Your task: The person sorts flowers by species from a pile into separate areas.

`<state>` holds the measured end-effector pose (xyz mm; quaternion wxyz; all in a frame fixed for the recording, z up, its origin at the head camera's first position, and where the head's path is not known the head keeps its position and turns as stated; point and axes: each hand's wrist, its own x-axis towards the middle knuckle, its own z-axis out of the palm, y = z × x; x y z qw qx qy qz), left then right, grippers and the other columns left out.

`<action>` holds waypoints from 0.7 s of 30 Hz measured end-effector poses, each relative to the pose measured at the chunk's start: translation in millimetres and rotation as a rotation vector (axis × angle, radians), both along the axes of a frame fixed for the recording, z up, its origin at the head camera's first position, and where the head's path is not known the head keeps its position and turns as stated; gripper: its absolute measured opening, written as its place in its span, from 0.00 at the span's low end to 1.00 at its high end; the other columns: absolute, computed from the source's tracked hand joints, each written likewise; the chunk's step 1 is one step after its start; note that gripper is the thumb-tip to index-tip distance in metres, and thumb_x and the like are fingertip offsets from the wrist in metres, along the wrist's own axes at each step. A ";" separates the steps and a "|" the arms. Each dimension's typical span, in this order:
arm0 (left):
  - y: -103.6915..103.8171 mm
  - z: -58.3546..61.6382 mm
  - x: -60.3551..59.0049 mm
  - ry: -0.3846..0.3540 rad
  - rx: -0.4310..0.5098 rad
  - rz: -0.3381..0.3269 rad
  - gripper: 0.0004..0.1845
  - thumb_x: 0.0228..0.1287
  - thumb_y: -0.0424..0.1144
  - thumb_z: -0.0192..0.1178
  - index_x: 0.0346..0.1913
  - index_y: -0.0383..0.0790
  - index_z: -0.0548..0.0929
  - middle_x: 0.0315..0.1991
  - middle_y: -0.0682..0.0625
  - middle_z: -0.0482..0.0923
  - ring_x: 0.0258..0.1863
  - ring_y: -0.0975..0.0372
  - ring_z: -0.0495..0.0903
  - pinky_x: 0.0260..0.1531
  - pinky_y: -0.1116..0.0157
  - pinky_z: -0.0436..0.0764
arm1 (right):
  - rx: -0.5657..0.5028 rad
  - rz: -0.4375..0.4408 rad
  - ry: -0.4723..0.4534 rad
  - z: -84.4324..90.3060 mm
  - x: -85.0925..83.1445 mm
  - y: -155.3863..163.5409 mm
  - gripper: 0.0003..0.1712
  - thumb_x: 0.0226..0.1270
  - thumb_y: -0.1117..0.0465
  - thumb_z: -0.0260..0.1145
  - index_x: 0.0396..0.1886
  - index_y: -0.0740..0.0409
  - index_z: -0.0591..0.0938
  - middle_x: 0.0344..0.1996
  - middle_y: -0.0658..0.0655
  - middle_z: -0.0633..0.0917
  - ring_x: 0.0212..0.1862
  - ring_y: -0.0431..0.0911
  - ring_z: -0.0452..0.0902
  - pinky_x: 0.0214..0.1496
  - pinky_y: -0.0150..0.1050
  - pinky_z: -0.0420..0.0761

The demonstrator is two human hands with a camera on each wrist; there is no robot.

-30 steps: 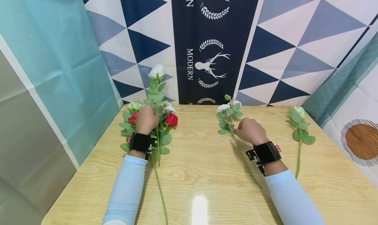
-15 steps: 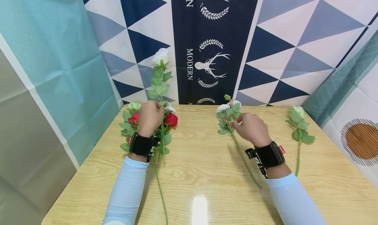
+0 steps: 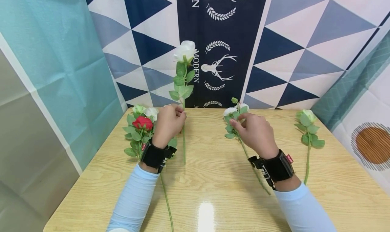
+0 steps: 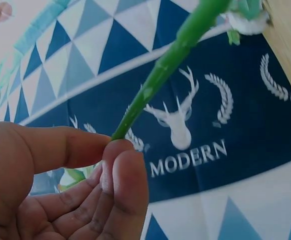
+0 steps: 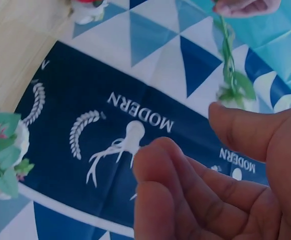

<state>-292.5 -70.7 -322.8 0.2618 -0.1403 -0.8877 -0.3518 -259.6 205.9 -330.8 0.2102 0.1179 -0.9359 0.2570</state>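
My left hand [image 3: 168, 124] pinches the green stem of a white rose [image 3: 185, 50] between thumb and fingertips. The rose is held upright, its bloom in front of the dark wall panel. In the left wrist view the stem [image 4: 158, 75] runs up out of the pinch. My right hand [image 3: 257, 133] hovers over a spray of white roses [image 3: 230, 111] lying on the table. In the right wrist view its thumb [image 5: 245, 127] stands apart from the loosely bent fingers, with nothing between them. Near my left wrist lie a red rose [image 3: 143, 122] and another white rose [image 3: 151, 113], partly covered by the hand.
A pale green-white rose [image 3: 307, 117] lies at the table's right side. Another pale green rose [image 3: 138, 109] belongs to the left-hand pile, and a long stem [image 3: 167, 201] reaches toward the front edge. Patterned cloth [image 3: 219, 32] hangs behind the wooden table [image 3: 213, 178].
My left hand has lifted the white rose and carried it rightward from the pile. My right hand has risen slightly off the spray's stem, its thumb and fingers parting.
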 end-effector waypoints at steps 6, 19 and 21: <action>16.8 -6.7 3.4 0.017 0.026 -0.086 0.05 0.70 0.33 0.64 0.41 0.33 0.87 0.33 0.44 0.86 0.32 0.57 0.85 0.37 0.61 0.82 | -0.078 0.064 0.110 -3.9 2.1 -10.3 0.21 0.75 0.49 0.66 0.48 0.65 0.87 0.17 0.52 0.82 0.18 0.44 0.73 0.20 0.41 0.69; 56.3 -23.0 13.6 -0.030 0.105 -0.343 0.08 0.71 0.35 0.65 0.43 0.32 0.87 0.33 0.46 0.87 0.32 0.62 0.85 0.36 0.70 0.83 | -0.220 0.228 0.231 -12.8 0.5 -26.8 0.14 0.74 0.59 0.68 0.50 0.65 0.87 0.34 0.58 0.89 0.34 0.49 0.86 0.39 0.46 0.84; 61.2 -25.7 14.6 -0.040 0.109 -0.382 0.07 0.71 0.35 0.65 0.43 0.32 0.87 0.32 0.47 0.86 0.31 0.63 0.85 0.35 0.71 0.82 | -0.230 0.243 0.223 -13.2 0.4 -28.0 0.14 0.74 0.60 0.68 0.50 0.66 0.87 0.35 0.59 0.89 0.35 0.49 0.86 0.40 0.45 0.84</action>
